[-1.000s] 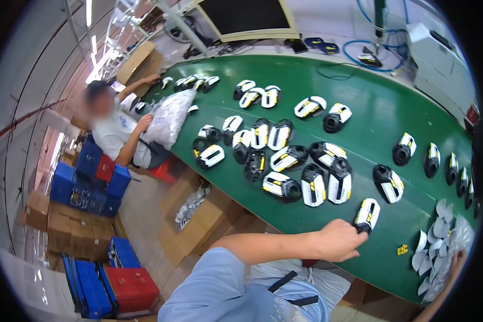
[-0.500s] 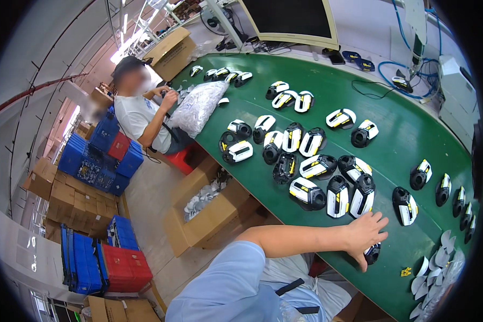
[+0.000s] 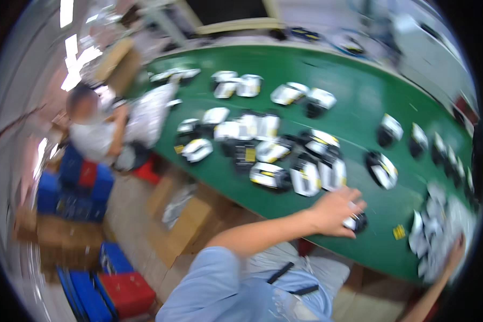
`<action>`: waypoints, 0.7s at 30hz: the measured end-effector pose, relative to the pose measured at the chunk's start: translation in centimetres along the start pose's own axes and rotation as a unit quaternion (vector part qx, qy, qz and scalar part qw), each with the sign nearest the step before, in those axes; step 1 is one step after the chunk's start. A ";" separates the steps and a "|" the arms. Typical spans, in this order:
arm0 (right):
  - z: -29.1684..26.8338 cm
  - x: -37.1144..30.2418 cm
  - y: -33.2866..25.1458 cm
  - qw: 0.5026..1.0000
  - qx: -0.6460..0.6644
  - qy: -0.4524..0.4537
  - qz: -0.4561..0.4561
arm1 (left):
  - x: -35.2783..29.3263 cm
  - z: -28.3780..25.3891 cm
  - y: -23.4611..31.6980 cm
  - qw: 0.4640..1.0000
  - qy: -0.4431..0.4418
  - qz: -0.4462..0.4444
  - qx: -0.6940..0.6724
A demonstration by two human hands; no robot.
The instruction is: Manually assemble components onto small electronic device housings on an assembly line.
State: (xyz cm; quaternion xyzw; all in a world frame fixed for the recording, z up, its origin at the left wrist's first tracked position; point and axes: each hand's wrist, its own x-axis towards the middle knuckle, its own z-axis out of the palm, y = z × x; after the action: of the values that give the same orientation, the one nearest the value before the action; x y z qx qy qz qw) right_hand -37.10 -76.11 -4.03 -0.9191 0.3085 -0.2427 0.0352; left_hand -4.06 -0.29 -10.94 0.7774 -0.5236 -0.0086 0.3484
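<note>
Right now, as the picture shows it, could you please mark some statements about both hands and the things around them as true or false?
1. The left hand is at a black-and-white plastic shell. True.
2. The right hand is on the computer monitor. False: it is at a clear plastic bag, beside grey curved pieces.
3. A small yellow piece lies on the green tabletop, between the two hands. True.
4. The open cardboard box beside the table has nothing in it. False: pale pieces show inside.
5. A co-worker is at the picture's left, beside a large whitish bag. True.
</note>
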 end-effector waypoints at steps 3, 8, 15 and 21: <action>5.6 -0.1 -3.7 0.990 0.043 0.128 0.047 | -0.6 -1.5 0.5 0.997 -0.036 -0.055 0.049; 4.5 -8.5 -29.7 0.915 0.331 0.195 0.120 | -0.4 -1.3 1.6 0.991 -0.033 -0.102 0.076; 7.8 -17.1 -53.8 0.832 0.484 -0.199 -0.182 | -0.3 -0.2 0.7 1.000 0.010 -0.010 -0.006; 10.7 -16.9 -54.7 0.834 0.467 -0.248 -0.160 | -1.0 -0.1 0.5 0.999 0.016 0.036 -0.002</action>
State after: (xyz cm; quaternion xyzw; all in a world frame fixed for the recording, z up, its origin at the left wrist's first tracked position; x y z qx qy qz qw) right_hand -13.72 -23.02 -8.89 -0.8593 -0.0117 -0.1244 0.4960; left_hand -4.82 0.47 -10.92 0.7575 -0.5453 0.0149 0.3586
